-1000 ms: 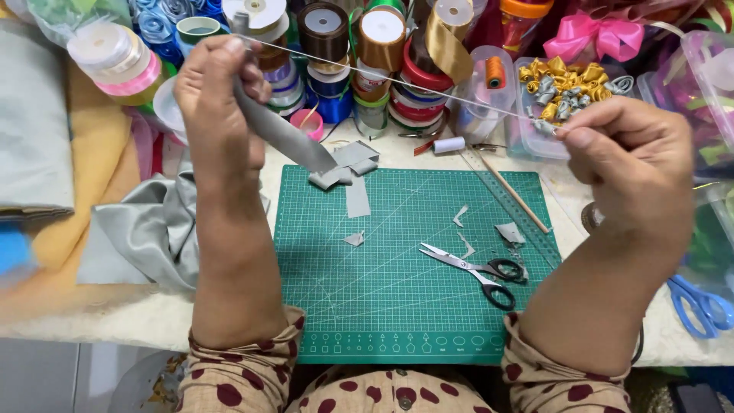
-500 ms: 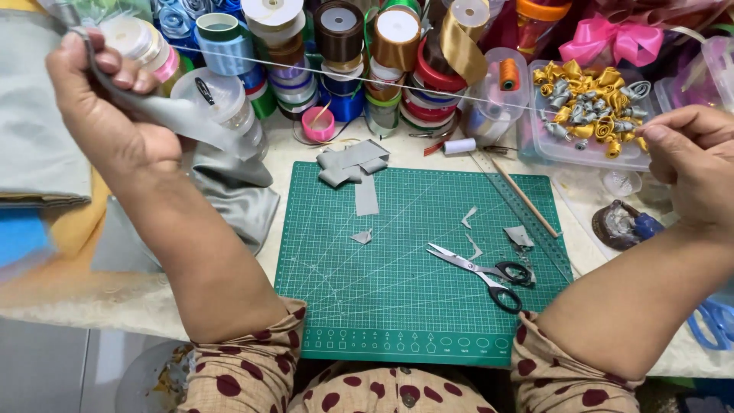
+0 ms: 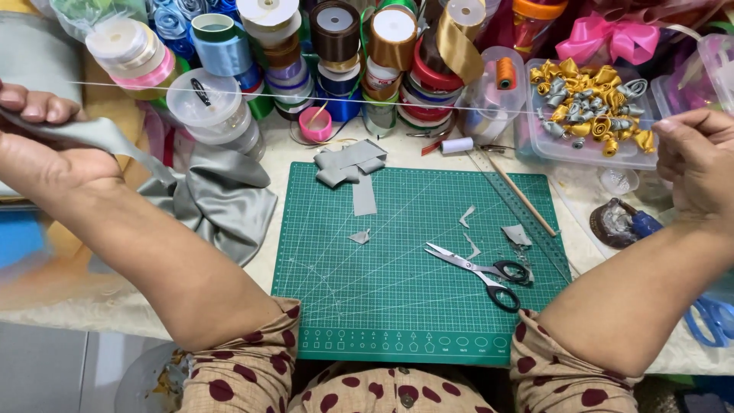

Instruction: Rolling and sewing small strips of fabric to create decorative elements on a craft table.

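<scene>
- L hand (image 3: 42, 149) is way out at the left edge, fingers curled and clenched on a strip of grey satin ribbon (image 3: 107, 136) plus the left end of a thin white thread (image 3: 321, 98).
- R hand (image 3: 699, 164) is far right, fingertips pinched on the other end of that thread. Can't see a needle, too small to tell.
- Key relation: thread runs nearly dead horizontal, left to right, taut btwn both hands, hanging above the ribbon spools (image 3: 336, 46) at the back of the table. Long axis = side to side, w/ a tiny downward slope toward the R hand.
- Ribbon's long axis goes diagonal, from the L fingers down and right to a bunched grey satin pile (image 3: 222, 199) lying just beside the green cutting mat (image 3: 397, 306), left of it.
- So the ribbon is only on the L side; R hand is well apart from it and only has thread.
- On the mat: scissors (image 3: 478, 268), blades shut, handles to the right, nearer the R arm. Neither hand touching them.
- Cut grey ribbon pieces (image 3: 348, 164) sit stacked at the mat's top edge, a few small scraps scattered near the scissors.
- Clear tub of gold and grey ribbon rosettes (image 3: 589, 95) sits back right, just under the thread line near the R hand.
- Wooden stick (image 3: 521, 195) lies diagonal off the mat's top right corner.
</scene>
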